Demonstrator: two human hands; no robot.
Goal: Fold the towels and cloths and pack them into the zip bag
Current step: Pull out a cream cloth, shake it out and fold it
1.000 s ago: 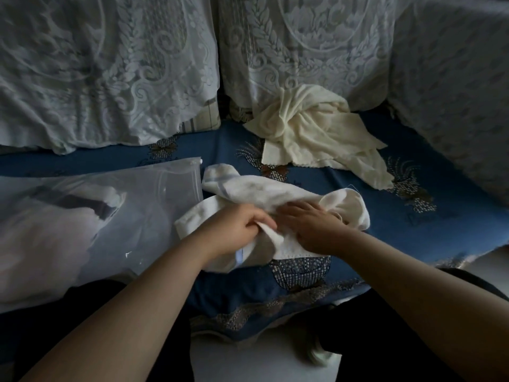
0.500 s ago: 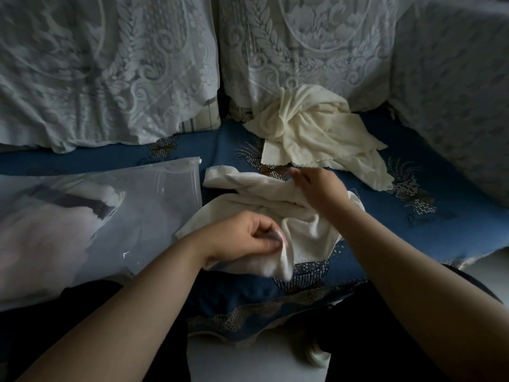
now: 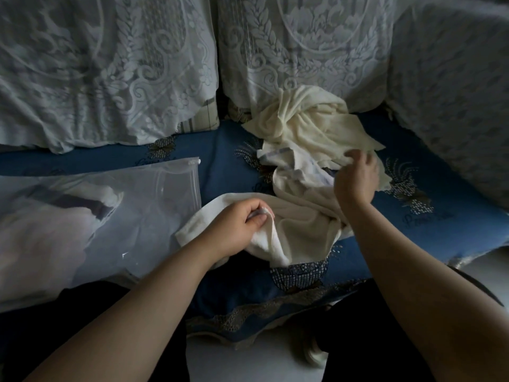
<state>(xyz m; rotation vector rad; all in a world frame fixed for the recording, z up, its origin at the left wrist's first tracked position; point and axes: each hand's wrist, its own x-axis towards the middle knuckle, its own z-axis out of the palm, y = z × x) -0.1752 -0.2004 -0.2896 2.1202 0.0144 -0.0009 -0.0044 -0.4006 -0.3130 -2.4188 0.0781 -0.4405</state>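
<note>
A white towel [image 3: 300, 224] with thin blue stripes lies crumpled on the blue sofa seat. My left hand [image 3: 239, 224] pinches its near corner. My right hand [image 3: 355, 180] grips its far part, lifted over toward a cream cloth [image 3: 308, 125] heaped at the back of the seat. A clear zip bag [image 3: 91, 216] lies flat at the left, its zip edge facing the towel, with folded white and dark cloths inside.
Lace-covered back cushions [image 3: 110, 67] stand behind the blue patterned seat [image 3: 440, 221]. A lace-covered armrest [image 3: 454, 92] rises at the right. My dark trouser legs and pale floor [image 3: 248, 362] are below the seat's front edge.
My right hand has moved away from my left hand, up and to the right, pulling the towel's far part with it. My left hand has kept its pinch on the near corner.
</note>
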